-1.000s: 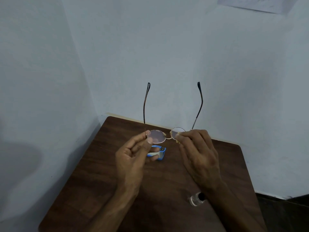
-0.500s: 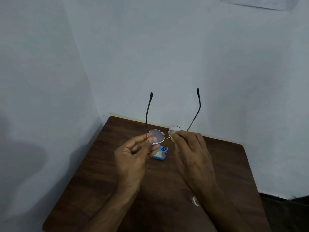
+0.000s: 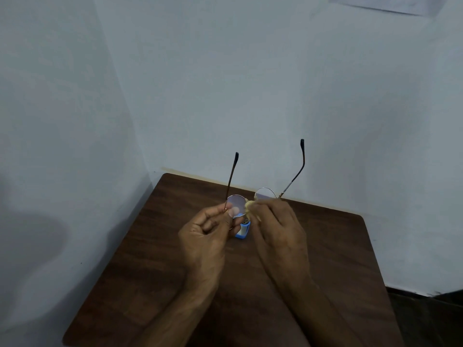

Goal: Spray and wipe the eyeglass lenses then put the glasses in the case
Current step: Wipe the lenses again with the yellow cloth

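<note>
Since a second ago the right hand [image 3: 278, 229] has slid toward the bridge, and a pale crumpled cloth [image 3: 249, 206] now shows pinched in its fingertips at the right lens, while the left hand [image 3: 205, 236] pinches the other lens rim, holding the eyeglasses [image 3: 238, 201] in the air above the brown surface [image 3: 150, 259] and a small blue box [image 3: 242, 232]. To wipe well, I think the left thumb should keep to the rim, and the cloth should move in light circles so the thin frame does not bend.

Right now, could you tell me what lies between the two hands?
In the head view, a bunched pale cloth in the right hand sits between it and the left hand gripping the eyeglasses; a small blue box lies on the table beneath.
</note>
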`<state>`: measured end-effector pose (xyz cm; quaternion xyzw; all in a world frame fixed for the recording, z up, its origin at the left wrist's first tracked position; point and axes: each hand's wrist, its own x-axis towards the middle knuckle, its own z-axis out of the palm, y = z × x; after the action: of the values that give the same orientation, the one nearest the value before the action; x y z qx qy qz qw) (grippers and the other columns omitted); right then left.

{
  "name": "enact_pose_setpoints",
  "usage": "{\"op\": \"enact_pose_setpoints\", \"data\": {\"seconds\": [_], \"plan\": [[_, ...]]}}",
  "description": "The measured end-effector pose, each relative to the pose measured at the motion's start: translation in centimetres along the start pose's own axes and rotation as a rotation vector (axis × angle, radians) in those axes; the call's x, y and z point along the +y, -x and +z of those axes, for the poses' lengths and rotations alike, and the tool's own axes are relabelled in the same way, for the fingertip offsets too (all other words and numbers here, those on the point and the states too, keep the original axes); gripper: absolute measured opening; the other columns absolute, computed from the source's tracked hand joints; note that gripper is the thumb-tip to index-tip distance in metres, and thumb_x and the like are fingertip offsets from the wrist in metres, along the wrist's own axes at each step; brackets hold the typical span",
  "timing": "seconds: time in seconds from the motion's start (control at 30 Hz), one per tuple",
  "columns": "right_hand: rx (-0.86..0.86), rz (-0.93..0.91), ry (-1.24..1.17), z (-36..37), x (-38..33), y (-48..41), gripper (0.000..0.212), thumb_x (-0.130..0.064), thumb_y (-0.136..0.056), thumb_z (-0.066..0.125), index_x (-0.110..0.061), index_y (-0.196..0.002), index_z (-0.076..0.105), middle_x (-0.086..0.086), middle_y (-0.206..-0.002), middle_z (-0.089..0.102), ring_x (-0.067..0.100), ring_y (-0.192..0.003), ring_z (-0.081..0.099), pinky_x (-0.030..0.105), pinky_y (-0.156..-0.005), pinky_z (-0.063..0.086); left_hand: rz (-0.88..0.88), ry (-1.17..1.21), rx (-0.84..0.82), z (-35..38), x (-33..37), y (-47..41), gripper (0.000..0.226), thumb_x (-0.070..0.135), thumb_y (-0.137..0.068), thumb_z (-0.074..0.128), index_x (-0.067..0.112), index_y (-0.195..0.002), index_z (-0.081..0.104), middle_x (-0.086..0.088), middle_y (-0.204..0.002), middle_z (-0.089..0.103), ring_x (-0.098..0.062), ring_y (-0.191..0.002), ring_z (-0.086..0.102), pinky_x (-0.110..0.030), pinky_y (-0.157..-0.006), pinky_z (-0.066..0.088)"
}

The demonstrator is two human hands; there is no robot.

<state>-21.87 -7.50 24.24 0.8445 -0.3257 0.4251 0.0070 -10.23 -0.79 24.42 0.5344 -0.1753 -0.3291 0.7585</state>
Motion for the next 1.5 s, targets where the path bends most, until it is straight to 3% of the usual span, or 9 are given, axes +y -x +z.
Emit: {"op": "enact_pose_setpoints", "data": {"seconds": [0.1, 0.23, 0.33, 0.47, 0.57, 0.87, 1.17, 1.33, 1.5], "plan": [[-0.068, 0.116, -0.073, 0.7, 0.0, 1.0, 0.030, -0.023, -0.094, 0.060, -0.003, -0.110, 0.075, 0.013, -0.108, 0.072, 0.019, -0.095, 0.064, 0.028, -0.084, 0.052, -0.017, 0.037, 0.017, -0.1, 0.1, -0.2, 0.024, 0.001, -0.084, 0.080, 0.000, -0.108, 0.077, -0.013, -0.096, 0.082, -0.031, -0.087, 0.081, -0.037, -0.077, 0.067], [-0.067, 0.573, -0.247, 1.8, 0.5, 1.2, 0.018, -0.013, -0.092, 0.076, -0.006, -0.108, 0.073, 0.005, -0.105, 0.071, 0.005, -0.089, 0.060, 0.001, -0.083, 0.042, -0.034, 0.075, 0.016, -0.1, 0.2, -0.1, 0.025, 0.004, -0.083, 0.079, 0.002, -0.107, 0.077, -0.015, -0.098, 0.081, -0.030, -0.089, 0.081, -0.032, -0.074, 0.066], [0.117, 0.774, -0.701, 0.9, -1.4, 0.9, 0.012, -0.006, -0.089, 0.079, -0.009, -0.100, 0.075, 0.002, -0.095, 0.078, 0.014, -0.090, 0.074, 0.018, -0.079, 0.058, -0.059, 0.084, 0.020, 0.0, 0.0, -0.1, 0.026, 0.003, -0.083, 0.080, 0.002, -0.108, 0.077, -0.017, -0.100, 0.081, -0.032, -0.090, 0.080, -0.031, -0.073, 0.066], [0.301, 1.212, -1.277, 0.9, -2.7, 0.2, 0.012, 0.003, -0.088, 0.071, 0.000, -0.100, 0.071, 0.017, -0.102, 0.077, 0.026, -0.097, 0.074, 0.029, -0.078, 0.063, -0.078, 0.081, 0.019, 0.0, -0.1, 0.0, 0.029, 0.008, -0.078, 0.081, 0.004, -0.107, 0.077, -0.016, -0.097, 0.081, -0.030, -0.086, 0.081, -0.029, -0.071, 0.066], [0.355, 1.381, -1.570, 1.0, -2.7, 0.0, 0.010, 0.003, -0.096, 0.059, 0.004, -0.101, 0.068, 0.018, -0.102, 0.076, 0.028, -0.098, 0.074, 0.033, -0.081, 0.065, -0.107, 0.083, 0.025, -0.1, -0.2, 0.1, 0.025, 0.005, -0.081, 0.080, 0.005, -0.105, 0.078, -0.016, -0.095, 0.081, -0.029, -0.083, 0.081, -0.030, -0.070, 0.066], [0.237, 1.427, -1.662, 1.4, -2.9, -0.2, 0.040, 0.003, -0.081, 0.071, -0.001, -0.119, 0.062, 0.022, -0.107, 0.074, 0.023, -0.081, 0.076, 0.031, -0.072, 0.065, -0.090, 0.070, 0.022, -0.2, -0.7, 0.1, 0.019, -0.003, -0.084, 0.078, 0.001, -0.103, 0.077, -0.020, -0.095, 0.080, -0.030, -0.082, 0.080, -0.030, -0.071, 0.066], [0.260, 1.415, -1.554, 1.8, -2.5, -0.4, 0.034, 0.001, -0.077, 0.075, 0.001, -0.109, 0.064, 0.017, -0.095, 0.074, 0.020, -0.073, 0.073, 0.027, -0.063, 0.062, -0.022, -0.014, 0.008, -0.3, -1.2, 0.2, 0.024, -0.004, -0.081, 0.080, -0.002, -0.105, 0.076, -0.012, -0.091, 0.082, -0.028, -0.082, 0.081, -0.034, -0.074, 0.067], [0.231, 1.405, -1.590, 2.2, -2.5, 0.1, 0.013, -0.003, -0.085, 0.072, -0.001, -0.097, 0.068, 0.016, -0.094, 0.074, 0.019, -0.073, 0.073, 0.027, -0.063, 0.061, -0.033, -0.019, 0.019, -0.5, -1.5, -0.1, 0.021, -0.002, -0.082, 0.081, 0.001, -0.103, 0.077, -0.015, -0.090, 0.081, -0.031, -0.083, 0.080, -0.038, -0.077, 0.067], [0.199, 1.426, -1.639, 2.1, -2.6, 0.2, 0.022, -0.010, -0.082, 0.072, 0.000, -0.101, 0.072, 0.018, -0.100, 0.075, 0.021, -0.079, 0.073, 0.029, -0.070, 0.062, -0.035, -0.018, 0.029, -0.6, -1.6, -0.3, 0.018, -0.002, -0.083, 0.081, 0.003, -0.100, 0.077, -0.014, -0.088, 0.081, -0.031, -0.081, 0.080, -0.038, -0.076, 0.066]]}}
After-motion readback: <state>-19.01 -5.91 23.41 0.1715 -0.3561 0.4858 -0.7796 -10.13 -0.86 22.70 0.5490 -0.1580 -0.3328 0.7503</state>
